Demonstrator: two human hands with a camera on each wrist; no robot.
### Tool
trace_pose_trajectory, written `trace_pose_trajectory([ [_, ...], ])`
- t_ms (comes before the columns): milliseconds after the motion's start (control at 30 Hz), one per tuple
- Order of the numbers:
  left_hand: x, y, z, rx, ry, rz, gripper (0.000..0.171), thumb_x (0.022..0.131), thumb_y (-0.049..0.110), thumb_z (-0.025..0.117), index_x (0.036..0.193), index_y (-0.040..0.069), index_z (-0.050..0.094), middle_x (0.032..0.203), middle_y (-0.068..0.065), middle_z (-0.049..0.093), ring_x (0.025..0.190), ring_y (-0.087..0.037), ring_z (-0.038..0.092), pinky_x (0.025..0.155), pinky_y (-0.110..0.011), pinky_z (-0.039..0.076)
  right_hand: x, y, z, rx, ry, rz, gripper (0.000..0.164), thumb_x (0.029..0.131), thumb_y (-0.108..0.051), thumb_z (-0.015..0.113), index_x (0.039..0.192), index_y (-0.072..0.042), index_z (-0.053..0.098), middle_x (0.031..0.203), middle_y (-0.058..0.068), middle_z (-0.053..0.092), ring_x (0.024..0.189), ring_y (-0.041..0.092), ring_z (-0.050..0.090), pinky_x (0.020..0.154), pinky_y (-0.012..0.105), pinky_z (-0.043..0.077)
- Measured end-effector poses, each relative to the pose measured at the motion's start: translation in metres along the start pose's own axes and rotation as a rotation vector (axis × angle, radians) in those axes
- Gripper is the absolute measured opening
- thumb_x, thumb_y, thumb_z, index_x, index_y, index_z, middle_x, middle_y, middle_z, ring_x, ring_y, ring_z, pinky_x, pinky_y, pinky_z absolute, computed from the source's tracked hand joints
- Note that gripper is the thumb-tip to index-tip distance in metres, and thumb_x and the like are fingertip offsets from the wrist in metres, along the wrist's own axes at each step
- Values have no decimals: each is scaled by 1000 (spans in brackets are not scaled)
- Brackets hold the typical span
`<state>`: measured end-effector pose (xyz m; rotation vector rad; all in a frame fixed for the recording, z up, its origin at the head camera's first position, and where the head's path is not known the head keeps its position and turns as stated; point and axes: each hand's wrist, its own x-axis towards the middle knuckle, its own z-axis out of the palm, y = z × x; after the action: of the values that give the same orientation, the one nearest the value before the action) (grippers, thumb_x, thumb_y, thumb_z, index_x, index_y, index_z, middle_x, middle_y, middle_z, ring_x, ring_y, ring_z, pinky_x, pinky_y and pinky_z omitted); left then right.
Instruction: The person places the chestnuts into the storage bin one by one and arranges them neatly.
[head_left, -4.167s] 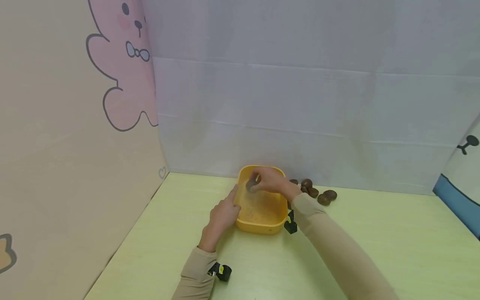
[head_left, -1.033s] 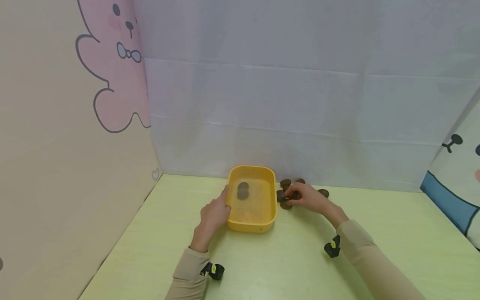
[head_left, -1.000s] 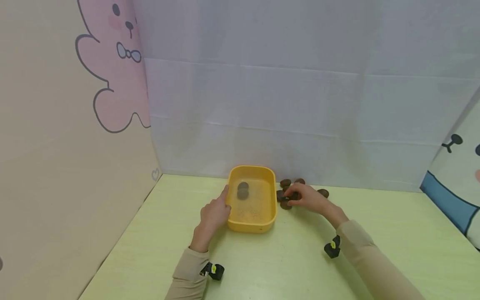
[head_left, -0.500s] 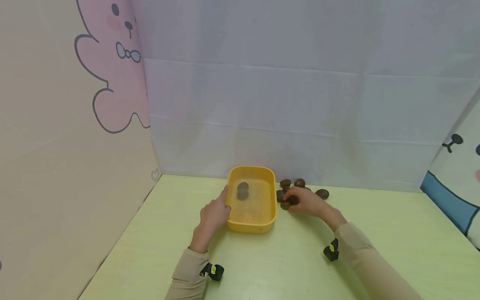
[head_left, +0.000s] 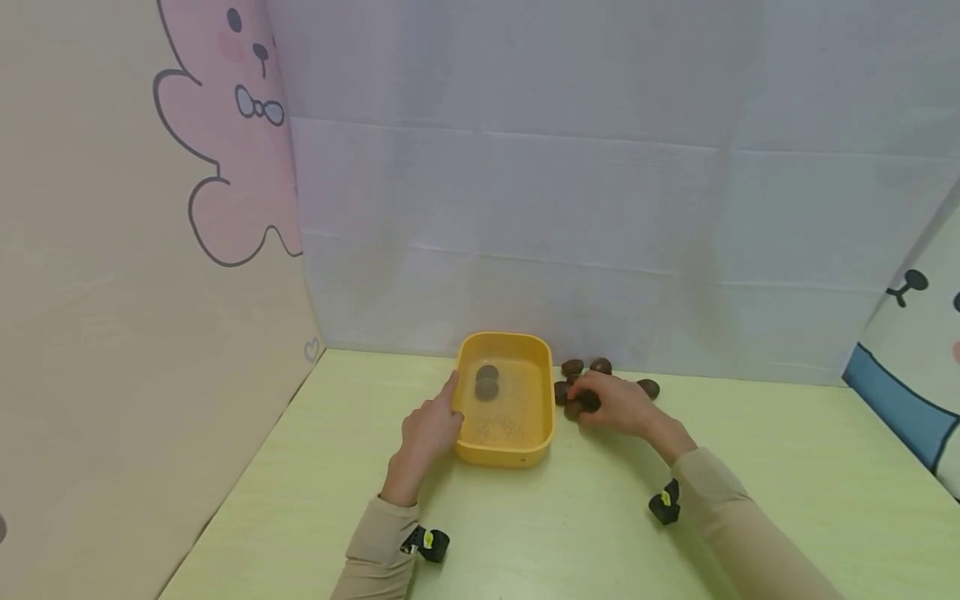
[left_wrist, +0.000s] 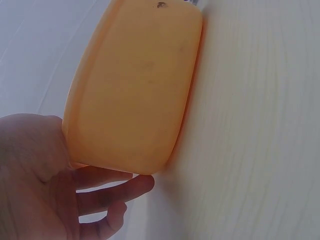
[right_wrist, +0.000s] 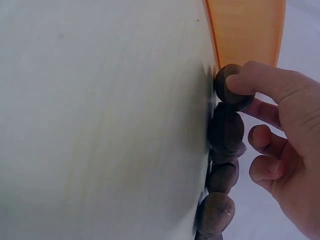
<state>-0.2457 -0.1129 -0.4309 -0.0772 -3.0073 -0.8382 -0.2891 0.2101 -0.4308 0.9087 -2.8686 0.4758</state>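
A yellow plastic tub (head_left: 517, 425) stands by the back wall with two chestnuts (head_left: 487, 389) inside, toward its far left. My left hand (head_left: 429, 432) holds its left side, the index finger along the rim and the other fingers (left_wrist: 107, 197) against the outer wall. Right of the tub lies a cluster of brown, rounded chestnuts (head_left: 572, 367). My right hand (head_left: 618, 406) is low over this cluster, pinching one dark chestnut (right_wrist: 222, 80) between thumb and fingers close beside the tub. Its other fingers curl loosely and hide part of the cluster in the head view.
A pale yellow-green table (head_left: 570, 533) lies under everything. White cloth (head_left: 510, 208) hangs right behind the tub and chestnuts. One chestnut (head_left: 648, 388) sits at the right end of the cluster. A cartoon-printed wall (head_left: 150, 333) borders the table on the left.
Some four seconds ago my right hand was inside the tub with a chestnut; since then it has moved right to the cluster. Lately its fingers shift slightly there. The left hand stays on the tub.
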Motion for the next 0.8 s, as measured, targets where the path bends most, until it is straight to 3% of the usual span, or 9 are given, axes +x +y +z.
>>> trace_pose_trajectory([
  [233,-1,1,0,-5,6,8,66,94,16,52,157,22,31,61,-4,47,51,-18,37,47,-32,31,3,-6,-12,53,34,-15,32,78,-17,76,109,-17,69,106,-1,68,93,19,63,81,41,52],
  [467,-1,0,2,-5,11,9,66,94,16,51,157,21,31,61,-4,47,51,-18,37,47,-31,30,9,-15,-22,93,78,-12,31,80,-18,74,110,-17,71,111,3,68,95,26,62,82,41,50],
  [800,1,1,3,-12,9,3,67,93,16,51,157,22,31,60,-4,46,51,-18,38,48,-32,30,23,-32,-35,85,90,-78,30,82,-20,77,111,-15,71,106,0,68,97,24,64,85,42,52],
])
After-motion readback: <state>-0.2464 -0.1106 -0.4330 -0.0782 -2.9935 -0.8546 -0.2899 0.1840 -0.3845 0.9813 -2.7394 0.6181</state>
